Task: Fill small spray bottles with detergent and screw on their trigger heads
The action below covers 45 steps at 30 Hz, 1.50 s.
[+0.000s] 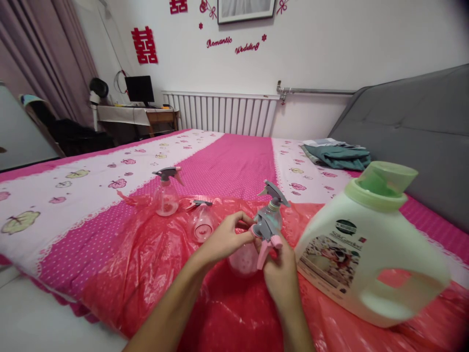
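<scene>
Both of my hands close on one spray bottle with a grey and pink trigger head point(266, 233) and a clear pinkish body point(244, 259). My left hand point(232, 233) grips near its collar from the left. From the right, my right hand point(280, 269) wraps around the trigger head, its fingers partly hidden. Just behind them a spray bottle with a grey-green head point(274, 200) stands upright. Farther left, another clear spray bottle point(166, 195) is upright, and a further one point(202, 225) lies tipped with its round base toward me.
A large pale green detergent jug point(370, 254) stands close to my right hand. Red plastic sheeting point(154, 274) covers the near part of the bed point(238, 161). Folded clothes point(337, 152) lie by the grey headboard point(410, 117). A radiator point(223, 112) and desk point(135, 115) are beyond.
</scene>
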Available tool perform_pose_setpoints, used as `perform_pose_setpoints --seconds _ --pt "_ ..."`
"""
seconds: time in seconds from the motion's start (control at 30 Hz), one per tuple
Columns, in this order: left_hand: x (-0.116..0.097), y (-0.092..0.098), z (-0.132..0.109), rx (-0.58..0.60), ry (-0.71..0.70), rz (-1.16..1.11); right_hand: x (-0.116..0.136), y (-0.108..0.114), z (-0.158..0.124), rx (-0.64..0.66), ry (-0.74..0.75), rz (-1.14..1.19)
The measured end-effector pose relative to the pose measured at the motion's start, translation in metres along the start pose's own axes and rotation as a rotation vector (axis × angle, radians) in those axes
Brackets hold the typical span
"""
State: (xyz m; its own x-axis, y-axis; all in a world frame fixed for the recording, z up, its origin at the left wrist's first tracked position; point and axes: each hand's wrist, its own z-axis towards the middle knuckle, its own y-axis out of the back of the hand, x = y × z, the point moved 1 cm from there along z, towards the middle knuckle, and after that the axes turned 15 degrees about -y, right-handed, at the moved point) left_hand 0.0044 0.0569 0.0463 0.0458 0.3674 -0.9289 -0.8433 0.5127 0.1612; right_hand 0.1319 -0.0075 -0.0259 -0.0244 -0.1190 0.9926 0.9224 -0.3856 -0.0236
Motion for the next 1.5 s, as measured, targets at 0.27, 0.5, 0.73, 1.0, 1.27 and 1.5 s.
perform_pose_setpoints --seconds 0.27,0.5,0.73,1.0,1.27,1.5 --pt "-0.001 -0.002 0.000 0.007 -0.014 0.004 0.008 0.000 -0.002 -0.068 0.039 -0.027" --pt "-0.001 -0.003 -0.001 -0.002 -0.042 0.015 0.004 -0.001 -0.001 -0.094 0.015 -0.038" --pt "0.004 -0.003 0.003 -0.016 -0.057 0.001 0.005 -0.001 0.000 -0.148 0.033 -0.052" --pt "0.005 0.000 0.003 0.000 -0.049 0.014 0.009 -0.001 0.000 -0.176 0.022 -0.046" --pt "0.004 0.001 0.003 -0.042 -0.013 0.002 0.008 -0.001 0.000 -0.091 -0.022 -0.065" --pt "0.003 0.001 0.003 -0.024 -0.018 0.032 0.009 -0.002 0.002 -0.068 -0.018 -0.048"
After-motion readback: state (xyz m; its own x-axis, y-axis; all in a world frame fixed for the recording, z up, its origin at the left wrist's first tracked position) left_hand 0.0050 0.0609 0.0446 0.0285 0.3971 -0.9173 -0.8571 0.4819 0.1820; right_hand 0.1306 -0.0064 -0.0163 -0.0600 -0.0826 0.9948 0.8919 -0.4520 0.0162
